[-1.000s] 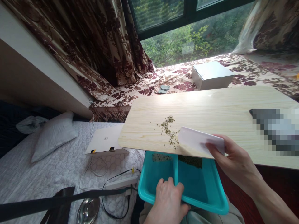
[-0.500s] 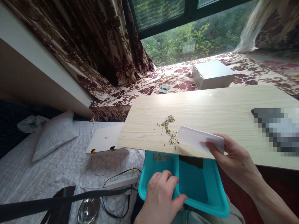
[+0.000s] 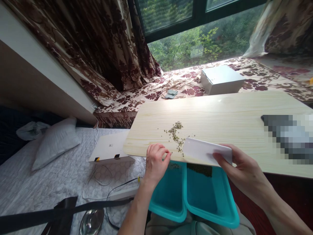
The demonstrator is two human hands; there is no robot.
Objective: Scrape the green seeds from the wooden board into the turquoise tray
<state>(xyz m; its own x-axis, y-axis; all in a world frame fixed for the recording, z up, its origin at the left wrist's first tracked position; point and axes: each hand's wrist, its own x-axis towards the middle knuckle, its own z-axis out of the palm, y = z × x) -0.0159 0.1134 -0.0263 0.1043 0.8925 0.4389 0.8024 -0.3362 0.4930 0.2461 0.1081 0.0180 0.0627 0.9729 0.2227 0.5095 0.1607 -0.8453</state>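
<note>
My right hand [image 3: 241, 163] grips one end of a white flat rectangular piece [image 3: 199, 150], thumb over its top. The piece leans low over the table, its far end beside scattered small greenish-brown beans or seeds [image 3: 176, 130]. At the table's front edge, left of the scatter, is my left hand [image 3: 156, 160]. Its fingers are curled, with thumb and forefinger together by a small speck; what they hold is too small to make out. Below the edge sits a turquoise two-compartment bin [image 3: 210, 195], with a heap of similar grains [image 3: 200, 169] in its right compartment.
The pale wooden table [image 3: 220, 114] has a blurred-out dark object [image 3: 286, 137] at right. A white box [image 3: 110, 147] lies on the quilted bed [image 3: 61, 176], near cables, a metal bowl [image 3: 91, 222] and a dark strap [image 3: 61, 209]. Another box [image 3: 222, 80] stands on the window ledge.
My left hand has risen from over the bin's left compartment to the table edge, its fingers drawing together. The white piece has shifted slightly left, and a few grains show beyond it.
</note>
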